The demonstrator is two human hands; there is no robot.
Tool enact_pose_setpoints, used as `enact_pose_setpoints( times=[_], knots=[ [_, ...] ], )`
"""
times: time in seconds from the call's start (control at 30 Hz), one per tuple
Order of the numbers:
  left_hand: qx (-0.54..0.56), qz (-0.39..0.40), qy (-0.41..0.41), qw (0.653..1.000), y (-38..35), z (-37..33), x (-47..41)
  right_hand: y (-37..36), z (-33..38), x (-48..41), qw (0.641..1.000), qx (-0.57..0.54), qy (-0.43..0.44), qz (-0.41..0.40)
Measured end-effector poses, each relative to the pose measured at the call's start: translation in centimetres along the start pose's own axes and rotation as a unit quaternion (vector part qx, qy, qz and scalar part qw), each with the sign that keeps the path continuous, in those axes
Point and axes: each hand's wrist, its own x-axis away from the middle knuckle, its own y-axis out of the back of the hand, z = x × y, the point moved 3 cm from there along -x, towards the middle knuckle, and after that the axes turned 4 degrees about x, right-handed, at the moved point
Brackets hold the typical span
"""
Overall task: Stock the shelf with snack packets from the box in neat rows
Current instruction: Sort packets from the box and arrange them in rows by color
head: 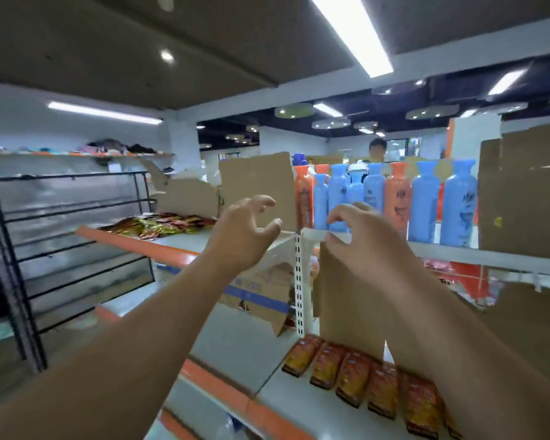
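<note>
Up at the white rail [311, 235], right hand [362, 246] pinches it between curled fingers and thumb, cardboard flap [350, 296] hanging just below. Left hand [242, 236] beside it, fingers loosely curled, empty. Snack packets [356, 379] row lies below right hand; open shelf [235, 338] surface below left.

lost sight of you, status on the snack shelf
Left hand empty, half curled. Right hand pinches cardboard flap. Packet row on lower shelf, flap hanging above it.

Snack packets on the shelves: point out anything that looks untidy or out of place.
The loose packets on the upper left shelf lie in a jumbled heap, overlapping at odd angles, not in rows. The row of packets on the lower shelf is neat.
</note>
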Motion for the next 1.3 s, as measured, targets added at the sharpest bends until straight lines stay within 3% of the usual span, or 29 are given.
enact_pose_setpoints(
  times=[0.3,0.57,1.03,1.3],
  knots=[
    [-0.050,0.034,0.056,0.997,14.3,12.9,-0.6,-8.3,10.5,-7.4,0.999,0.012,0.026,0.039],
    [-0.086,0.050,0.075,0.992,21.1,20.9,-1.5,-13.9,16.8,-13.3,0.992,0.045,0.035,0.109],
    [-0.127,0.101,0.087,0.983,19.0,30.6,-9.1,-23.1,17.1,-22.1,0.977,0.076,0.026,0.197],
    [-0.160,0.140,0.137,0.967,16.6,36.7,-14.4,-29.0,16.9,-27.2,0.965,0.090,0.043,0.242]
  ],
)
